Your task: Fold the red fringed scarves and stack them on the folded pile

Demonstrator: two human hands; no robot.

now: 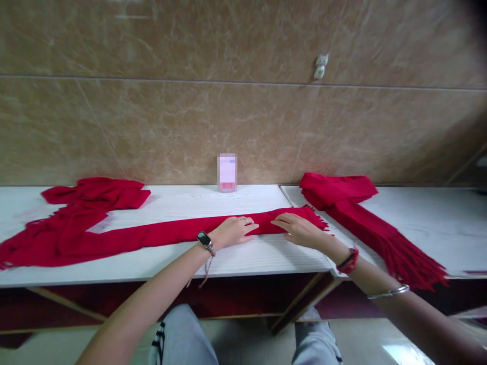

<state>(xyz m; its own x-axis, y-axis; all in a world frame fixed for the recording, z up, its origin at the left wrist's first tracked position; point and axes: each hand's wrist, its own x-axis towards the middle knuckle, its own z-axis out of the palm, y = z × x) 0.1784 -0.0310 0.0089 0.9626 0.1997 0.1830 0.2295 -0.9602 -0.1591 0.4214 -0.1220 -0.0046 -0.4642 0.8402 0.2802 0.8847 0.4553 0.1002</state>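
Observation:
A long red scarf (163, 232) lies stretched across the white table, narrowed into a flat strip with its fringe at the right end. My left hand (234, 230) rests on the strip with fingers extended, pointing right. Close to the fringed end, my right hand (294, 228) lies on the same scarf, its fingers pointing left and fairly straight. A small gap of red cloth shows between the two hands. Toward the left the strip runs into a loose, crumpled heap of red cloth (81, 223); where one piece ends there I cannot tell.
A second red scarf (357, 215), folded over and fringed, lies at right, its fringe hanging at the front edge. A blurred upright card or phone (227, 172) leans at the tiled wall (171, 126). Two white tables (258, 258) meet at a seam. A small white cat figure (320, 66) is on the wall.

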